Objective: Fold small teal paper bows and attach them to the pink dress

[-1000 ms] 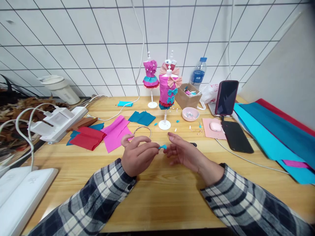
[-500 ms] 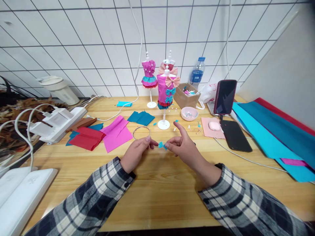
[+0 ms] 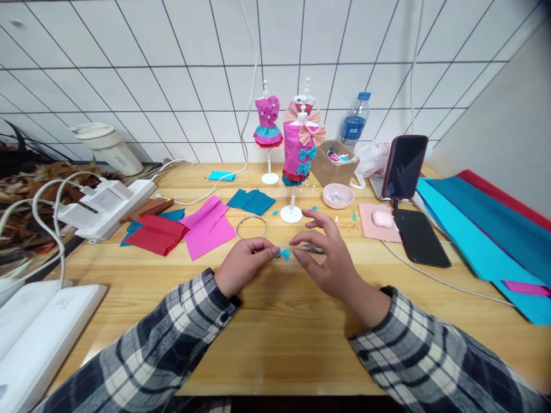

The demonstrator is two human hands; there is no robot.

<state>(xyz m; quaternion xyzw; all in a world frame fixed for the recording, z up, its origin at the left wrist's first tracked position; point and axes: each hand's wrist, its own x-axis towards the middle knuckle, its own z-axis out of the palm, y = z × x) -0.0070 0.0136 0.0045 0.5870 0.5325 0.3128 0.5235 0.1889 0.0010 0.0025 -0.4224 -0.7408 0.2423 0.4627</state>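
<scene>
A small blue paper bow [image 3: 284, 253] is pinched between the thumb and index finger of my left hand [image 3: 246, 263]. Just right of it, my right hand [image 3: 329, 258] has its fingers apart and holds nothing. Behind that hand, a pair of scissors [image 3: 313, 249] lies partly hidden on the table. Beyond the hands stands a small white dress form [image 3: 291, 214] in a pink paper top with a peach bow [image 3: 311, 135] and two blue bows [image 3: 307, 154] down its side. A thin metal ring [image 3: 252, 218] lies behind my left hand.
Crepe paper pieces in pink [image 3: 209, 226], red [image 3: 158, 235] and teal [image 3: 251, 202] lie at left. A pink bowl of beads [image 3: 338, 196], a cardboard box [image 3: 334, 166] and another dressed form [image 3: 267, 120] stand behind. Phones [image 3: 419, 237] and paper sheets [image 3: 486, 223] are at right.
My right fingers have let go of the blue bow and spread apart. My left thumb and finger now grip it. The view has shifted slightly, and the scissors show behind my right hand.
</scene>
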